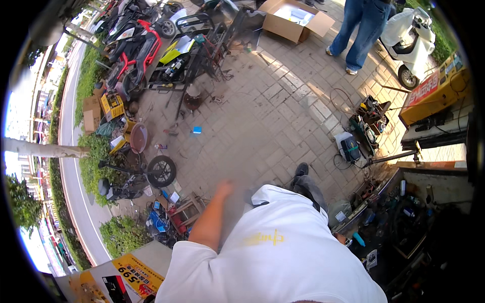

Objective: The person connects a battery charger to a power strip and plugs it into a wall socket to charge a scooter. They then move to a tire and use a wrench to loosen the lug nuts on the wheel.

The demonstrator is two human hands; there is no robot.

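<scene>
My left arm hangs forward from a white short sleeve, and my left hand point(225, 188) is in front of my body above the paving. Blur hides its fingers, and I see no object in it. Below and to its left are a wooden frame point(188, 213) and a heap of blue items point(159, 220). My right hand is out of view; only my white shirt point(283, 242), a dark trouser leg and one dark shoe point(301, 169) show on that side.
Parked scooters and a red frame point(146, 48) crowd the far left, with a loose wheel point(161, 171) nearer. An opened cardboard box point(293, 21) lies ahead beside a person in jeans point(359, 30). Toolboxes point(371, 118) and a cluttered bin point(404, 212) stand at right.
</scene>
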